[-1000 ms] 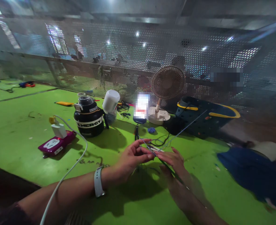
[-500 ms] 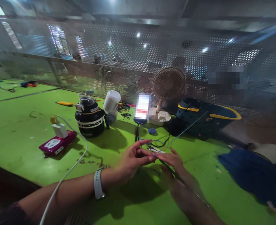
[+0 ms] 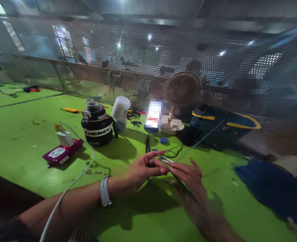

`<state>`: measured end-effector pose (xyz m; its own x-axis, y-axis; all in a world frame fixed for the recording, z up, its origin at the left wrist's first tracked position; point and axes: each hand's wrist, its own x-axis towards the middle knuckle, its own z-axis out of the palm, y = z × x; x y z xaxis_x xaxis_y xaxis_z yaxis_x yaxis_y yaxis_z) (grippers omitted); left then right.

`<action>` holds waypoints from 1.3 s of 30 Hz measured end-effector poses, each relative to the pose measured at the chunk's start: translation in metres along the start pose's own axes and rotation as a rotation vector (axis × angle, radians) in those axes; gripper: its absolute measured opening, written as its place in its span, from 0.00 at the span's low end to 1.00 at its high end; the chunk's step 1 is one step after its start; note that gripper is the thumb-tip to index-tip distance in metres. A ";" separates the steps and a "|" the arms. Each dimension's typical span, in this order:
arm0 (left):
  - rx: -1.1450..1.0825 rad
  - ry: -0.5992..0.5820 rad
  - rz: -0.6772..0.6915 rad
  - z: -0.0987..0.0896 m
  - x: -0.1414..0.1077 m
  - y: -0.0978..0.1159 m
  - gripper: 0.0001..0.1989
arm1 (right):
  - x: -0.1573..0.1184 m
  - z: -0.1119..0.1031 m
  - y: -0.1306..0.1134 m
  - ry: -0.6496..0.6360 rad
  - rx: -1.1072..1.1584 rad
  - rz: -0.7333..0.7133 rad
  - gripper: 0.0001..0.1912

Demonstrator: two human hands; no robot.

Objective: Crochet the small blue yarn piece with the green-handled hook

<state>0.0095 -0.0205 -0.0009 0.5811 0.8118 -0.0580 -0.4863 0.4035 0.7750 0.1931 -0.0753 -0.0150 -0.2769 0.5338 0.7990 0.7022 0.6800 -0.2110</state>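
Observation:
My left hand (image 3: pixel 145 168) pinches a bit of blue yarn (image 3: pixel 200 139) between thumb and fingers, with the index finger stretched out and a strand running over it. Close against those fingertips, my right hand (image 3: pixel 192 179) is closed round a crochet hook with a green handle (image 3: pixel 180 185). The hook's tip meets the yarn at the left fingertips, where the small stitched part is mostly hidden. From there the strand rises to the right into a dark blue basket (image 3: pixel 209 129) with yellow handles. A small blue yarn piece (image 3: pixel 164 140) lies beyond the hands.
A lit phone (image 3: pixel 153 116) stands before a folding fan (image 3: pixel 182 89). Left are a black bottle (image 3: pixel 97 129), a tilted white container (image 3: pixel 120 108) and a purple power strip (image 3: pixel 62 153). A white cable (image 3: pixel 75 181) crosses my left forearm. Dark blue cloth (image 3: pixel 269 191) lies right.
My right hand has turned slightly and its fingers have lifted, so the hook's thin rear end is now hidden. The yarn's slack loop near the fingers has drawn straighter.

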 end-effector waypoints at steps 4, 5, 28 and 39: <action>-0.004 -0.001 -0.019 -0.002 0.001 0.005 0.29 | 0.000 -0.002 0.002 -0.017 0.031 0.018 0.12; -0.003 0.001 -0.022 -0.002 0.001 0.005 0.29 | -0.001 -0.002 0.003 -0.022 0.035 0.019 0.12; 0.107 0.032 0.044 -0.002 0.001 0.010 0.32 | -0.002 -0.002 0.007 -0.018 -0.008 -0.029 0.11; -0.091 0.003 0.003 0.000 0.000 -0.006 0.29 | 0.002 -0.003 -0.003 0.025 0.017 -0.046 0.13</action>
<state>0.0124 -0.0233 -0.0056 0.5778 0.8141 -0.0575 -0.5453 0.4375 0.7150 0.1923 -0.0775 -0.0108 -0.2920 0.4891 0.8219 0.6780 0.7120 -0.1828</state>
